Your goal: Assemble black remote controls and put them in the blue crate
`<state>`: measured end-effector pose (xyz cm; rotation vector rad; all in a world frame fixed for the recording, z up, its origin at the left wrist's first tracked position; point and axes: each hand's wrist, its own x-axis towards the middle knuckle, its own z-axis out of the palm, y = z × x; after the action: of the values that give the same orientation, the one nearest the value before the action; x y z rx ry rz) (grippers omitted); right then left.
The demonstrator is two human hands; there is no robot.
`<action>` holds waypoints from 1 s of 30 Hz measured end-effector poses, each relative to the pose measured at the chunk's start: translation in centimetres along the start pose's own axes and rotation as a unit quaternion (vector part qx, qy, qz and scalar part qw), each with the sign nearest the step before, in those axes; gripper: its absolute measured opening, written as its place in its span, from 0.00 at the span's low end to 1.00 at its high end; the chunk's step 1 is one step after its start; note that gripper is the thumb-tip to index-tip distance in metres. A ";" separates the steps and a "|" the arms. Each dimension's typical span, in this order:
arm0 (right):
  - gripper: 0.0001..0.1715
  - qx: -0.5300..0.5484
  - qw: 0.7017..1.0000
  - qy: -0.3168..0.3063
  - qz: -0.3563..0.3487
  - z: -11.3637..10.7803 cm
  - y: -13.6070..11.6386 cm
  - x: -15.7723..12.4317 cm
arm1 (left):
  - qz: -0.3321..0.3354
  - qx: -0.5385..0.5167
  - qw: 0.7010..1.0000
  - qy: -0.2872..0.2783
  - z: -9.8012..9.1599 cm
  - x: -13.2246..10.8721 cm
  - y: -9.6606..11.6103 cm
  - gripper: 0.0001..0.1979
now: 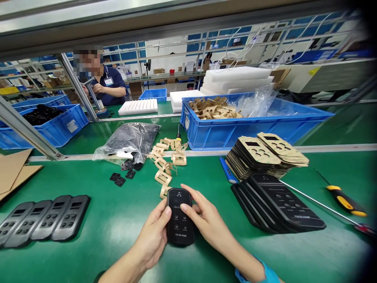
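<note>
A black panel with several round buttons (180, 218) is held upright in view between my hands, low in the centre. My left hand (154, 230) grips its left edge, the thumb on the front. My right hand (203, 214) holds the right edge, its thumb resting on the face and the index finger at the top corner. Just beyond lie curled tan paper pieces (163, 177). Several glossy black panels (282, 204) are stacked to the right. On the left, several grey-black housings (69, 218) lie overlapping in a row.
Behind are a blue bin (218, 131) of tan scraps, a plastic bag (129, 139) and small black keypads (119, 179). Tan backing sheets (253, 153), a blue cutter (227, 170) and a yellow-black screwdriver (346, 200) lie right. A person (110, 86) works across the bench.
</note>
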<state>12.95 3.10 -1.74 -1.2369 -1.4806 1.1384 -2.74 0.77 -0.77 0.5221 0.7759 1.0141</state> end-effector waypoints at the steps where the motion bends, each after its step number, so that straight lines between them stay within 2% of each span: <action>1: 0.27 -0.001 1.000 -0.019 0.008 0.0 0.0 0.0 | -0.007 0.005 1.000 0.002 0.0 0.0 0.0 0.26; 4: 0.27 0.013 0.997 -0.056 0.049 0.2 -0.1 -0.2 | -0.021 0.039 0.999 -0.015 -0.2 -0.2 0.0 0.30; 7: 0.25 0.011 0.998 -0.042 0.042 0.6 -0.1 -0.4 | 0.000 0.090 0.995 -0.050 -0.3 -0.3 -0.3 0.41; 9: 0.23 0.002 0.999 -0.035 0.030 0.7 -0.1 -0.5 | 0.014 0.105 0.993 -0.055 -0.3 -0.2 -0.5 0.46; 14: 0.24 0.001 1.000 -0.023 0.018 0.9 0.3 -0.3 | 0.014 0.114 0.993 -0.038 -0.1 0.2 -0.7 0.45; 20: 0.24 0.039 0.999 -0.022 0.018 0.9 0.5 -0.2 | 0.057 0.152 0.982 -0.091 0.1 0.4 -0.8 0.63; 24: 0.24 0.075 0.997 -0.031 -0.008 1.1 0.1 0.0 | 0.059 0.174 0.975 -0.123 -0.5 0.3 -0.7 0.64; 27: 0.22 0.080 0.995 -0.031 -0.042 -0.5 -1.6 0.7 | 0.070 0.183 0.965 -0.172 -1.6 0.4 -0.9 0.64; 30: 0.20 0.029 0.998 -0.002 -0.056 -5.1 -4.1 1.3 | 0.040 0.209 0.956 -0.201 -2.9 1.0 -1.1 0.59</action>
<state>16.91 4.54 3.40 -1.0986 -1.4903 1.1016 -4.09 1.27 -3.63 1.0957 0.6035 0.7785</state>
